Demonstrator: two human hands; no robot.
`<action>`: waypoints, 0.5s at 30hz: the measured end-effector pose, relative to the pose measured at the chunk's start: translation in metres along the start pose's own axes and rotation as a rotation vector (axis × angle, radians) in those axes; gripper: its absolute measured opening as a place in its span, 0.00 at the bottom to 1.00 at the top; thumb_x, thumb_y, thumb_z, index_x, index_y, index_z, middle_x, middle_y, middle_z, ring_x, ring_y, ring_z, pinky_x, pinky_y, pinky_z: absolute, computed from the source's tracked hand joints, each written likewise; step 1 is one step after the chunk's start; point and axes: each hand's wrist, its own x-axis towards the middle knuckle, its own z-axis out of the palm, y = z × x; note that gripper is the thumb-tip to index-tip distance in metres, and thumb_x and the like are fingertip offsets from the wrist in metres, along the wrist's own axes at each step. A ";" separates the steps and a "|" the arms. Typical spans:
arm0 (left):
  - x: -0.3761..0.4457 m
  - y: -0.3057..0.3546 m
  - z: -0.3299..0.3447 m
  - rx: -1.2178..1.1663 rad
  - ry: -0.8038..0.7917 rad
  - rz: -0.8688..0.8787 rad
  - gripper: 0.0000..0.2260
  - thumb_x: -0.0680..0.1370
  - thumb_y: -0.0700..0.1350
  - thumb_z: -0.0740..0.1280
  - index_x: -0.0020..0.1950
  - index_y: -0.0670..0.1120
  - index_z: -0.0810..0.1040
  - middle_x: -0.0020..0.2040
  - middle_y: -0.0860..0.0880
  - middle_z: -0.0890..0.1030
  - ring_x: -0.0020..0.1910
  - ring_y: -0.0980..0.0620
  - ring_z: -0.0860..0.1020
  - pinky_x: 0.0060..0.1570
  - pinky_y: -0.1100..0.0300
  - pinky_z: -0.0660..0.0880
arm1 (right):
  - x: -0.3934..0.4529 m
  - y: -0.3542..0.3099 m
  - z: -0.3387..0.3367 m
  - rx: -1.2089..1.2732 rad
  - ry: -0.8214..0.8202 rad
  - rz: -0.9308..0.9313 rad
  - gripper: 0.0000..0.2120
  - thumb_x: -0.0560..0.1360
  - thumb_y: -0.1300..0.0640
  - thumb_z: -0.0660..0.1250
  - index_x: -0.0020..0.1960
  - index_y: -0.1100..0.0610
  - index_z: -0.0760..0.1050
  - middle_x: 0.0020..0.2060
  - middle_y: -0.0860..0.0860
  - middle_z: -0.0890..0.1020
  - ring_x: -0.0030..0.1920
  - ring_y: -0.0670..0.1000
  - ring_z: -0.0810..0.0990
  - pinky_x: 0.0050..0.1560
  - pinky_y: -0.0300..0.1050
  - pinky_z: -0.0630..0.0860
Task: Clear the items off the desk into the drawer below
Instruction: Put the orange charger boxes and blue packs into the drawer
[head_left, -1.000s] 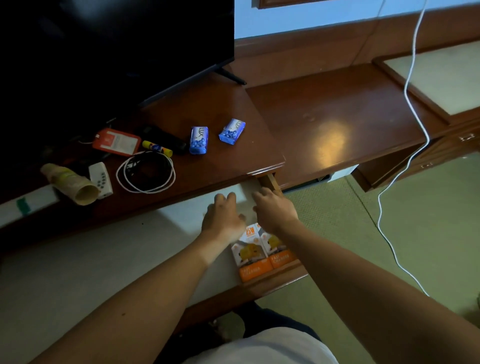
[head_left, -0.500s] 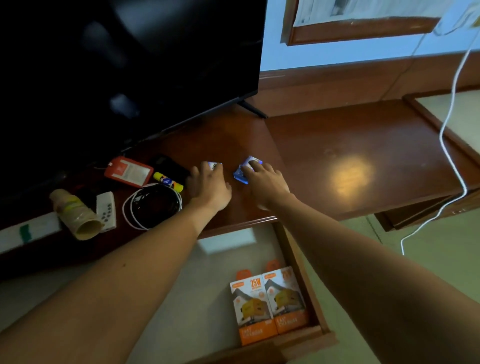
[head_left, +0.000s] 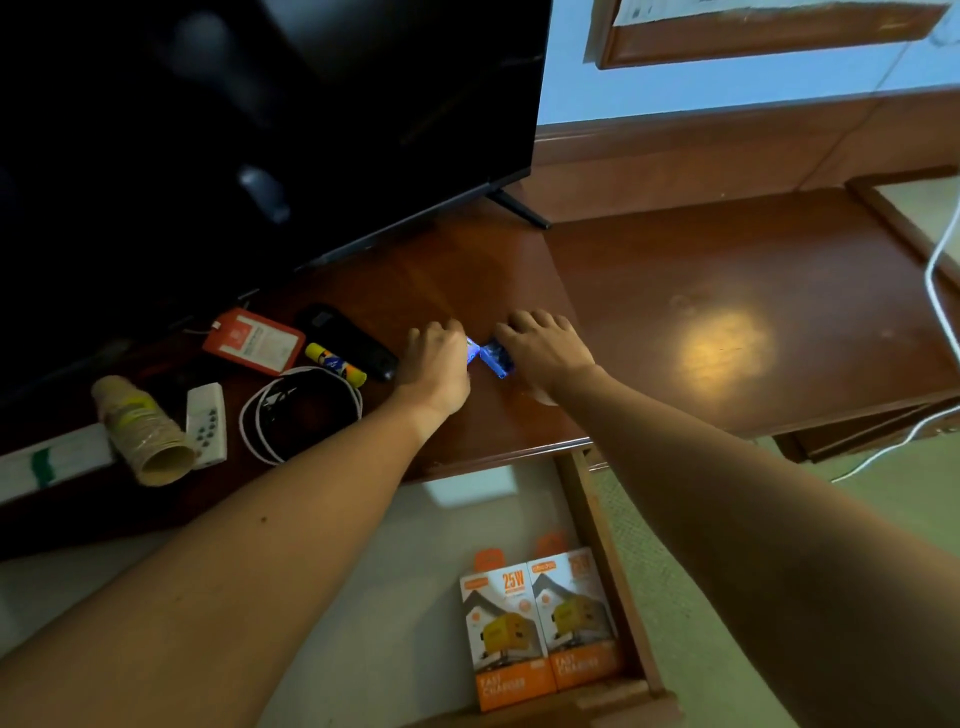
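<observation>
Mostly hidden under the curled fingers of the left hand (head_left: 435, 358) and right hand (head_left: 545, 345), two small blue packets (head_left: 496, 358) lie on the desk (head_left: 675, 291), above the open drawer (head_left: 597, 519) holding two orange charger boxes (head_left: 540, 623).

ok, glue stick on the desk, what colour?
Yellow glue stick with a blue label, in the head view.

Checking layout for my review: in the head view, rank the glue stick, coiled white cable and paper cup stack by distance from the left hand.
1. Glue stick, just left of the left hand.
2. Coiled white cable, left and nearer the desk's front.
3. Paper cup stack, far left.
</observation>
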 end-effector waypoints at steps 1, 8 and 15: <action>-0.004 0.000 -0.001 -0.003 0.006 0.017 0.16 0.77 0.42 0.71 0.62 0.42 0.73 0.61 0.41 0.77 0.61 0.40 0.74 0.60 0.51 0.70 | -0.005 0.000 0.000 -0.001 -0.002 0.013 0.36 0.72 0.52 0.76 0.74 0.50 0.63 0.67 0.55 0.70 0.66 0.62 0.70 0.66 0.57 0.69; -0.050 -0.002 0.006 -0.018 0.018 0.110 0.15 0.76 0.43 0.70 0.62 0.44 0.75 0.60 0.43 0.78 0.59 0.40 0.74 0.56 0.51 0.72 | -0.062 -0.015 0.002 0.001 -0.015 0.095 0.33 0.73 0.51 0.73 0.74 0.53 0.65 0.66 0.57 0.70 0.66 0.61 0.70 0.65 0.56 0.70; -0.118 -0.007 0.025 -0.041 0.010 0.238 0.14 0.74 0.41 0.69 0.60 0.44 0.76 0.58 0.44 0.78 0.55 0.42 0.73 0.55 0.51 0.72 | -0.122 -0.056 0.011 0.066 -0.042 0.069 0.27 0.72 0.57 0.72 0.69 0.57 0.69 0.62 0.56 0.75 0.63 0.59 0.74 0.60 0.52 0.74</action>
